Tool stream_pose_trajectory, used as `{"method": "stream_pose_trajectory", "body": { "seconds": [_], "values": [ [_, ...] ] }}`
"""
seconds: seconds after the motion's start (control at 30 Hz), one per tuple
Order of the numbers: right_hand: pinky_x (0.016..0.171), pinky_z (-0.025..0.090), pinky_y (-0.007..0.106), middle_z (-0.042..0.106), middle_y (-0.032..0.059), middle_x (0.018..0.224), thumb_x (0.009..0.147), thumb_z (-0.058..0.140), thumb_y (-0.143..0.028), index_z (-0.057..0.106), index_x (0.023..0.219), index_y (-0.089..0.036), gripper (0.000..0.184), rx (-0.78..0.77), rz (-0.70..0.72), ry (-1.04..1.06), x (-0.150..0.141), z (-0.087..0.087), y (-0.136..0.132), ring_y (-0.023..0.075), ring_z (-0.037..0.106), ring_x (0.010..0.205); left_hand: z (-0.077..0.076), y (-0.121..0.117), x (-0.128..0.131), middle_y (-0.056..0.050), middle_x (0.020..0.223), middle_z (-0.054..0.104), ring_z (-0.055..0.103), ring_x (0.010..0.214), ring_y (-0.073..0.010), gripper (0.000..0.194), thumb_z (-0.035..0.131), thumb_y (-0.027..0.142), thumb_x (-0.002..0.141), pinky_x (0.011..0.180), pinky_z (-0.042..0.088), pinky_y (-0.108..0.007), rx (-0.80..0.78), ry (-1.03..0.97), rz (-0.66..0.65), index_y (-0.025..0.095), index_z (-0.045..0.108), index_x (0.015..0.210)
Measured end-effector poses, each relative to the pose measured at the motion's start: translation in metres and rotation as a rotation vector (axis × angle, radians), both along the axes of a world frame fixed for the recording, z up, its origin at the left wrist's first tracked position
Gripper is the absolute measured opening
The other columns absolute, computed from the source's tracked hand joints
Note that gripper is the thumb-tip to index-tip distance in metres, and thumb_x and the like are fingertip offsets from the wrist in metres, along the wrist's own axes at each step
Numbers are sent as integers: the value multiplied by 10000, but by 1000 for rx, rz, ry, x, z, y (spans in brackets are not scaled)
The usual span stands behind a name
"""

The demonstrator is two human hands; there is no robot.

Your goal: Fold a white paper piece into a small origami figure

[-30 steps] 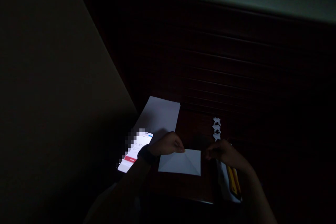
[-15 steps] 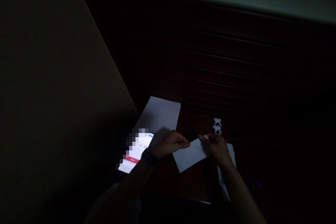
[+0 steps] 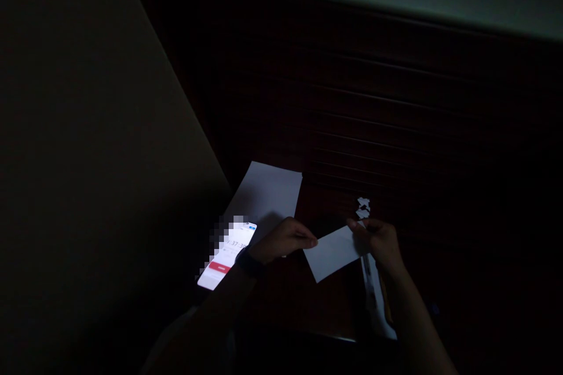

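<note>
A folded-looking sheet of white paper (image 3: 335, 253) is held slantwise above the dark tabletop. Its right end is pinched by my right hand (image 3: 382, 241), thumb on top. At the upper left corner, the closed thumb and fingers of my left hand (image 3: 285, 239) touch the sheet; a dark watch (image 3: 250, 262) is on that wrist. Small white paper pieces (image 3: 363, 208) with jagged outlines lie just beyond my right hand. Below that hand is a pale, long item (image 3: 373, 299), partly hidden by my wrist and too dim to name.
Larger white paper (image 3: 272, 187) lies at the back left of the table (image 3: 303, 310). A lit phone (image 3: 226, 261) showing a timer stands left of my left wrist. A pale wall (image 3: 88, 99) rises on the left, and a dark slatted panel (image 3: 352, 94) is behind.
My right hand has moved right and slightly up, carrying the sheet with it. My left hand has barely moved, and the sheet's left end has shifted rightward past its fingers.
</note>
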State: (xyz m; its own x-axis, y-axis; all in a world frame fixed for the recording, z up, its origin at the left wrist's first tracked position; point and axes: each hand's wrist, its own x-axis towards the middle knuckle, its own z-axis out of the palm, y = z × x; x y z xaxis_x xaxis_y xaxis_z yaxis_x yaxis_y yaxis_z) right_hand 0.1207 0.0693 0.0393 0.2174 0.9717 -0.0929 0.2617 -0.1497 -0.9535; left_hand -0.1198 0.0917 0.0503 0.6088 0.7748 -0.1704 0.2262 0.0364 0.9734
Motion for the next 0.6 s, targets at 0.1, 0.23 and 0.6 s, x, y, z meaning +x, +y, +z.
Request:
{"method": "stream_pose_trajectory", "body": {
  "seconds": [0.1, 0.23, 0.6],
  "values": [
    [383, 299, 203, 485, -9, 502, 646, 664, -440, 613, 606, -115, 331, 25, -30, 16, 11, 0, -1, 82, 400, 420, 0, 3, -3, -55, 816, 696, 610, 744, -173, 233, 600, 326, 711, 657, 439, -259, 7, -31, -17, 158, 700, 837],
    [381, 324, 212, 543, 10, 531, 642, 670, -431, 645, 674, -114, 320, 45, -101, 27, 22, 2, -1, 106, 455, 429, -11, 9, -8, -55, 848, 696, 620, 816, -187, 200, 612, 310, 701, 755, 445, -296, 4, -55, 11, 177, 700, 821],
    [912, 400, 411, 609, 26, 1116, 798, 497, -134, 599, 1083, -265, 329, 721, 296, -602, -58, 6, -26, 234, 487, 1104, -14, -9, 29, -139, 1015, 605, 598, 807, -176, 588, 327, 598, 796, 677, 470, -302, -509, -473, 190, 135, 512, 1108]
  ]
}}
